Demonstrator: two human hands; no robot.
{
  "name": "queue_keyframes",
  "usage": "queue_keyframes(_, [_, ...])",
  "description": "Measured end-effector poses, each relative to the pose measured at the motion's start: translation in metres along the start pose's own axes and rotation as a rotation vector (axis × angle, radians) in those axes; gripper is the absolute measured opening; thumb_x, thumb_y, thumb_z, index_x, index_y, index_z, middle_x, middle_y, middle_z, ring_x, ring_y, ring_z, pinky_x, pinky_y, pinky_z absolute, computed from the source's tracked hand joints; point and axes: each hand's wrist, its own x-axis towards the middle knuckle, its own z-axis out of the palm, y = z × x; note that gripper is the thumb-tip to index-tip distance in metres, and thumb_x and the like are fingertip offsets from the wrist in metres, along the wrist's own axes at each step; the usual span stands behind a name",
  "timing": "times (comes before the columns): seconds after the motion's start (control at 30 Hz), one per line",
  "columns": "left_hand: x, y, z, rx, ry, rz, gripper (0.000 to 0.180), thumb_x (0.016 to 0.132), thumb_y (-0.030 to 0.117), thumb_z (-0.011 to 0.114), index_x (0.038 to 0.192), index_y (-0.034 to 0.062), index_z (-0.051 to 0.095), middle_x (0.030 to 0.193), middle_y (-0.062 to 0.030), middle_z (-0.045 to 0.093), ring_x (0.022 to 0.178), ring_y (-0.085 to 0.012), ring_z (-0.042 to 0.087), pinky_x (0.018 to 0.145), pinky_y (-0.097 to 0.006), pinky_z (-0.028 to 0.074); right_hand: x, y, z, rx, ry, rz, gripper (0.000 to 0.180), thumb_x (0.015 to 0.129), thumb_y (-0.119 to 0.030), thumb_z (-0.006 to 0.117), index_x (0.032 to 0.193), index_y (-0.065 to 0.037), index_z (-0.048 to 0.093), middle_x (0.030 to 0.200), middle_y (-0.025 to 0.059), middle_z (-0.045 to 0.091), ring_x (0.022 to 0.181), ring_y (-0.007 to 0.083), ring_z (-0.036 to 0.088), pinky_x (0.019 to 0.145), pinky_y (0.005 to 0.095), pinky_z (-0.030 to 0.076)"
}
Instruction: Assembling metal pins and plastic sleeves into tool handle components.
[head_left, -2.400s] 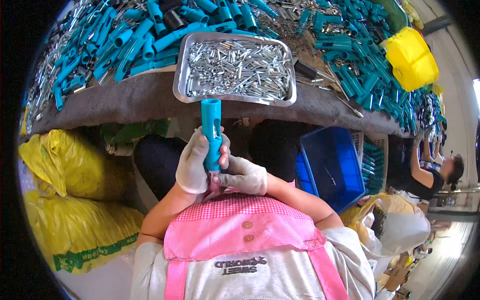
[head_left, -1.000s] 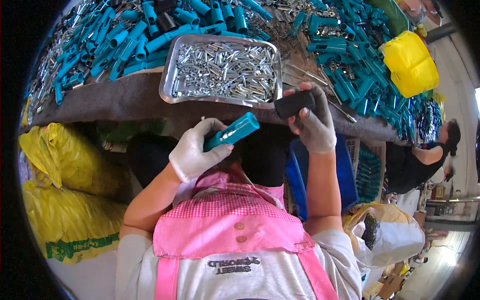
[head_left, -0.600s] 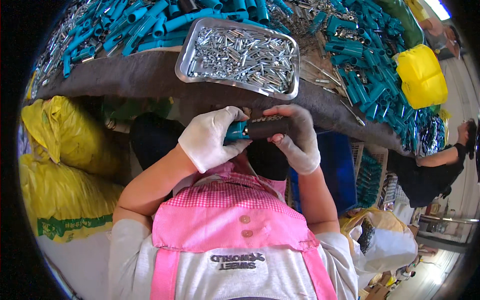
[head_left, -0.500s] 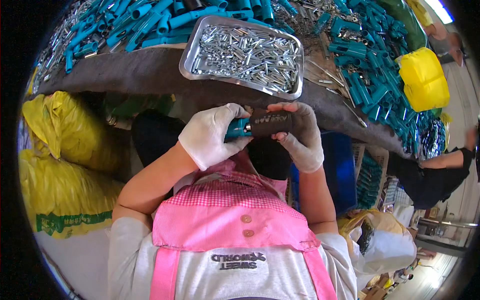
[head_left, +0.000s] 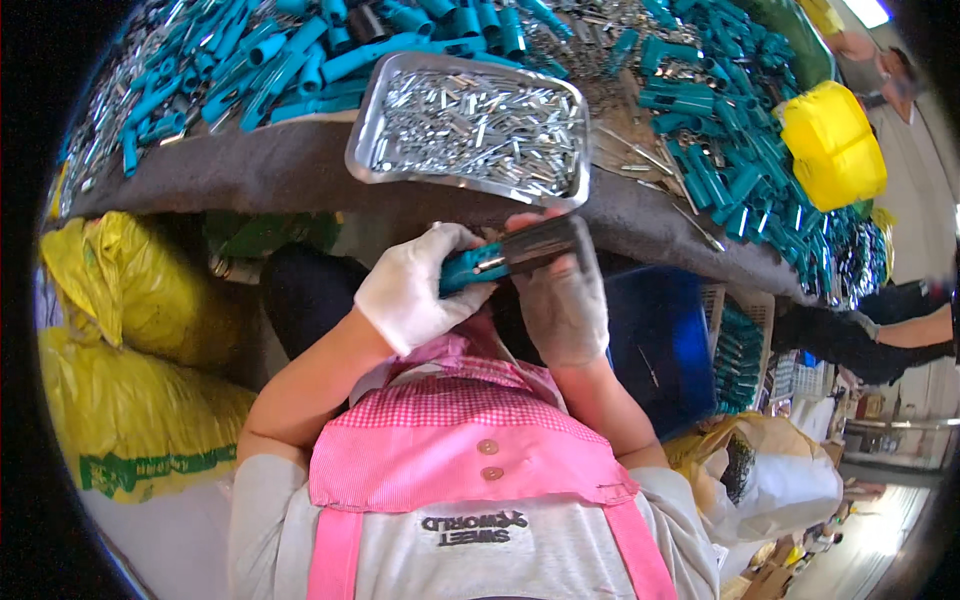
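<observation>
1. Both hands now sit closer together than half a second ago, below the desk (head_left: 300, 180) edge.
2. Left hand (head_left: 410, 290), white-gloved, fingers wrapped around teal plastic tube (head_left: 462, 272).
3. Right hand (head_left: 562, 300), grey-gloved, fingers clasp dark cylindrical sleeve (head_left: 540, 243), touching the tube's end.
4. Silver metal tray (head_left: 365, 150) of small metal pins lies just above.

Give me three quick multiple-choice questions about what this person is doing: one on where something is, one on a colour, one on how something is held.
1. Where is the metal tray of small silver parts?
A. On the table beyond the hands
B. On the floor
C. In the yellow sack

2. What colour is the piece in the left hand?
A. Red
B. Teal
C. White

3. How are the teal piece and the black piece held?
A. Far apart
B. End to end
C. Both lying on the table

A: the tray rests there. B: teal shows beside the glove. B: the right hand holds black against teal.
</observation>
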Motion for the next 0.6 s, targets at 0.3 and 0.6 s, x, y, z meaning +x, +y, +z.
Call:
queue_keyframes(0.3, [0.001, -0.004, -0.024, 0.126, -0.198, 0.012, 0.034, 0.068, 0.016, 0.073, 0.095, 0.003, 0.056, 0.08, -0.0147, 0.062, 0.073, -0.0311, 0.063, 0.066, -0.035, 0.051, 0.015, -0.076, -0.013, -1.293, -0.408, 0.072, 0.039, 0.072, -0.014, 0.075, 0.103, -0.001, 0.057, 0.097, 0.0069, 0.056, 0.092, 0.016, 0.056, 0.082, 0.0288, 0.045])
queue_keyframes(0.6, [0.01, -0.018, -0.004, 0.252, -0.206, 0.369, 0.053, 0.068, 0.02, 0.069, 0.113, -0.0003, 0.049, 0.09, -0.0171, 0.061, 0.076, -0.0309, 0.062, 0.069, -0.037, 0.051, 0.013, -0.037, 0.005, -1.139, -0.385, 0.239, 0.038, 0.09, -0.023, 0.054, 0.118, -0.004, 0.038, 0.081, 0.0047, 0.052, 0.054, 0.0073, 0.046, 0.05, 0.0222, 0.039])
